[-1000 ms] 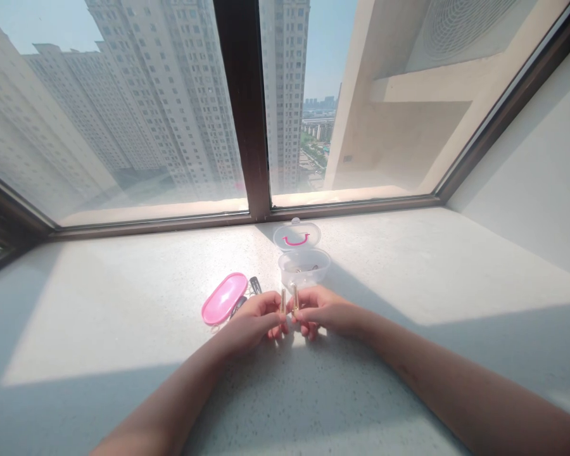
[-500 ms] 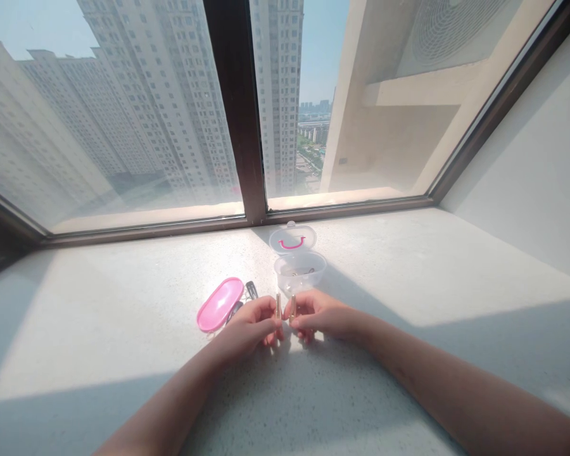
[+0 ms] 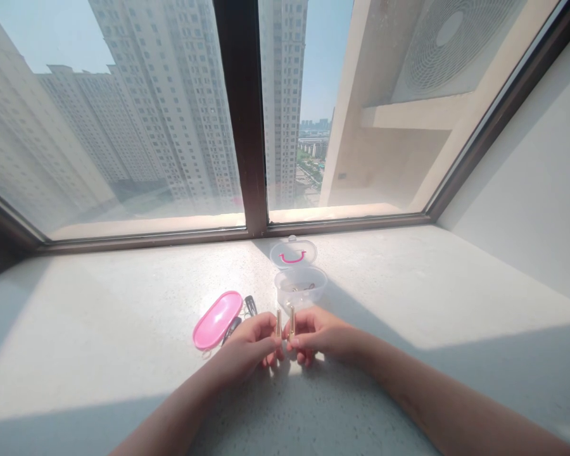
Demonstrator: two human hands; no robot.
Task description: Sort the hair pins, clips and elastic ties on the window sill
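My left hand (image 3: 259,339) is closed, pinching a slim gold hair clip (image 3: 278,323) upright between thumb and fingers. Close beside it, my right hand (image 3: 318,332) pinches a second gold hair clip (image 3: 292,324), also upright. The two clips stand side by side with a small gap. Just beyond my hands sits a clear plastic box (image 3: 300,285) with a few small items inside, too small to name. Left of my left hand lie a black snap hair clip (image 3: 251,305) and a pink oval tray (image 3: 217,320). A dark clip (image 3: 232,330) is partly hidden by my left hand.
The box's clear lid (image 3: 293,253), with a pink handle, is swung back toward the window. A brown window frame (image 3: 249,126) bounds the pale speckled sill (image 3: 123,316) at the back. A white wall (image 3: 527,209) rises on the right.
The camera has tilted up slightly, so the sill and everything on it sit lower in view. My right hand's clip stands a little higher beside the left one. Both hands keep their grip.
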